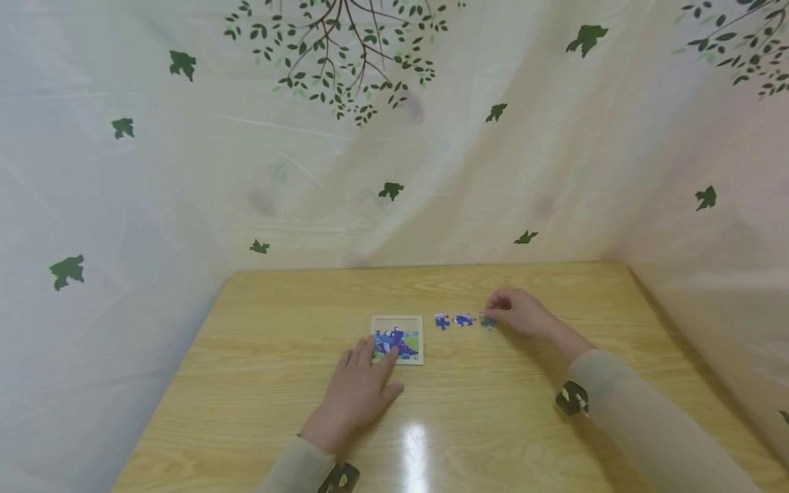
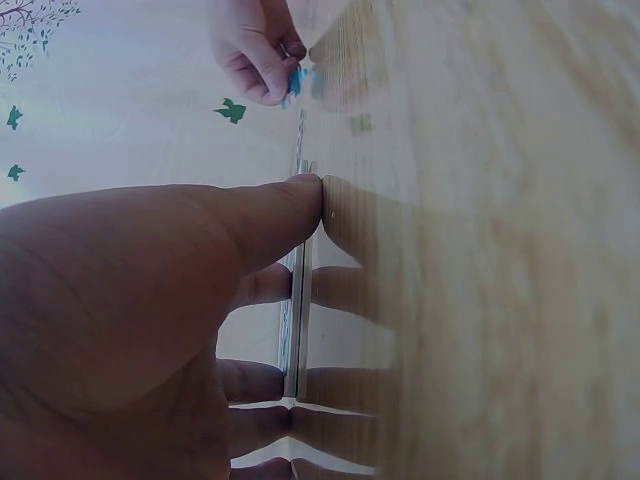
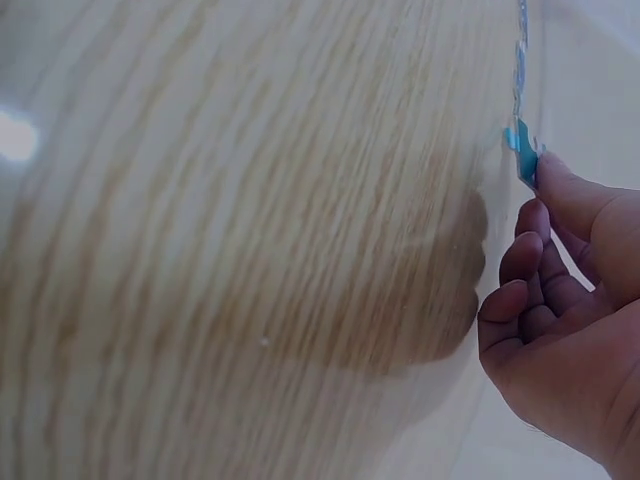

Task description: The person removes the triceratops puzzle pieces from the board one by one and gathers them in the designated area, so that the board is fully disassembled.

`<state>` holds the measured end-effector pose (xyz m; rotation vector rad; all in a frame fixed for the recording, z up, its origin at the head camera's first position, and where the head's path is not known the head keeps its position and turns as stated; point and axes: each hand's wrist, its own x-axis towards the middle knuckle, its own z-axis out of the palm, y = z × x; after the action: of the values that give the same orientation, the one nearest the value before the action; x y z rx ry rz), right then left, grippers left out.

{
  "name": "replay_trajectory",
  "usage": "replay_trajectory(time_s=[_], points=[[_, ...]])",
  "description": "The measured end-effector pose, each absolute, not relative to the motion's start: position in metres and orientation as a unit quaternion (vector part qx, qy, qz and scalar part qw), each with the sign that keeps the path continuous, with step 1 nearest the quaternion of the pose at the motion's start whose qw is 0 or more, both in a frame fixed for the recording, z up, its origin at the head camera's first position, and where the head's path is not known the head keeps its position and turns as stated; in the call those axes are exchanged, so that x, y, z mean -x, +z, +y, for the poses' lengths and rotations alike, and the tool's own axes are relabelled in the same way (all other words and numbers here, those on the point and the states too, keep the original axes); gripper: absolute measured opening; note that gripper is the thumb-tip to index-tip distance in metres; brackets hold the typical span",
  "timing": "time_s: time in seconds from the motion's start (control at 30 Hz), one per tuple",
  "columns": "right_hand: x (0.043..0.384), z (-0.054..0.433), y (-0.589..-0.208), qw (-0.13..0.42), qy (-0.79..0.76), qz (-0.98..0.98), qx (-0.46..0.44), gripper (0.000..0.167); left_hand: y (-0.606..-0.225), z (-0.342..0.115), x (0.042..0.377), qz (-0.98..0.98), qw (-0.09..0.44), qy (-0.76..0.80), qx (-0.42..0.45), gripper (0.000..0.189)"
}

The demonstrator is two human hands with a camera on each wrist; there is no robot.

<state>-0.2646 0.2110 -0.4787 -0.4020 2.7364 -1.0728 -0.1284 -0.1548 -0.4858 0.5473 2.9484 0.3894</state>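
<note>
A small square puzzle tray (image 1: 422, 342) with a light wooden rim lies on the table. Its lower part holds a blue-purple picture (image 1: 407, 348) of joined pieces, while a bare strip runs along the top. My left hand (image 1: 357, 394) rests on the tray's lower left with fingers stretched out; in the left wrist view they lie along the tray's thin edge (image 2: 301, 335). To the right, my right hand (image 1: 522, 315) pinches a teal-blue jigsaw piece (image 3: 527, 160) between thumb and fingertips, close over the table. Two loose purple-blue pieces, one (image 1: 442, 320) and another (image 1: 464, 320), lie between tray and right hand.
The wood-grain table (image 1: 296, 383) ends at a pale curtain (image 1: 308, 205) printed with green leaves and branches. Curtain also hangs at both sides. Dark patterned bands (image 1: 572, 398) sit at the sleeves. A bright light reflection shows near the table's front.
</note>
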Motion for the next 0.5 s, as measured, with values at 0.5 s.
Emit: replay_trajectory(time_s=[0.5], points=[[0.2715,0.2115,-0.4846,0.08,-0.331,0.931,0.129,0.015,-0.4828,-0.1538,0.1273,0.973,0.061,0.132,-0.18,0.068]])
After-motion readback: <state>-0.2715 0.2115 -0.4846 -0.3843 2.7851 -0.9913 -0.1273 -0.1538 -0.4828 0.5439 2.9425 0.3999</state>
